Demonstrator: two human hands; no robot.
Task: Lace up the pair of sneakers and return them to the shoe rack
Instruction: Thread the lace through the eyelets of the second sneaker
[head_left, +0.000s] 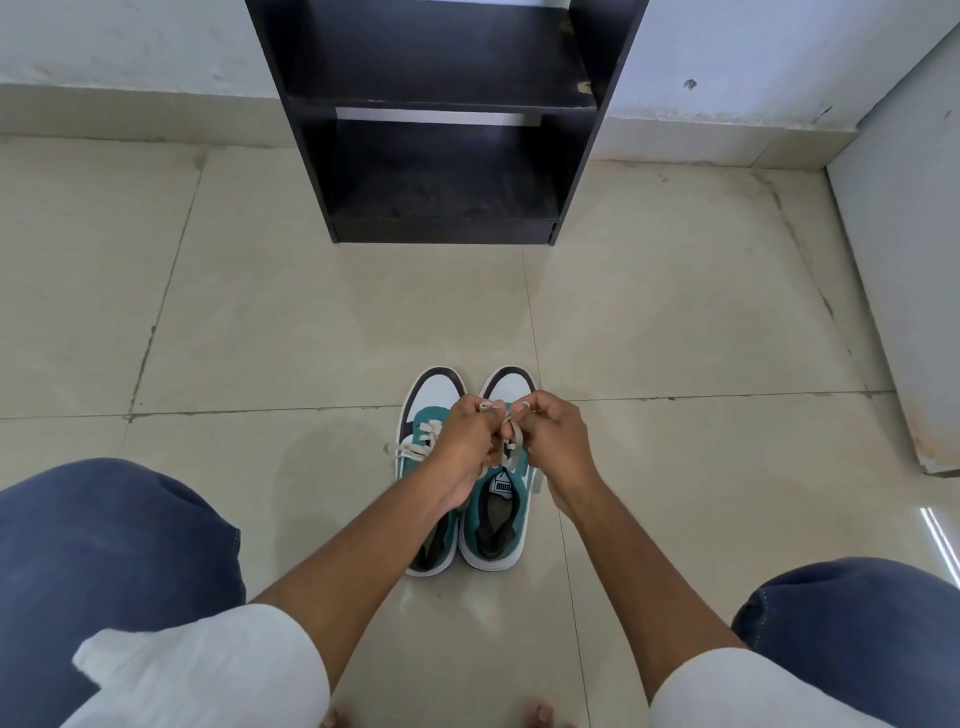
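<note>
Two hands (462, 441) (553, 439) pinch the right sneaker's (493, 525) lace (511, 449); rack (441, 171) shelves bare.

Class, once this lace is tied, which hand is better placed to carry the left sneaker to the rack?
Probably the left hand: it hovers directly over the left sneaker, while the right hand sits beyond the right sneaker.

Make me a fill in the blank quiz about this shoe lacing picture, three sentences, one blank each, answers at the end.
1. Both hands, the left hand and the right hand, pinch the lace of the sneaker on the ______ side of the pair.
2. The left sneaker and the right sneaker stand on the ______, toes toward the shoe rack.
3. The rack's visible shelves hold ______ shoes.

Missing words: right; floor; no
</note>
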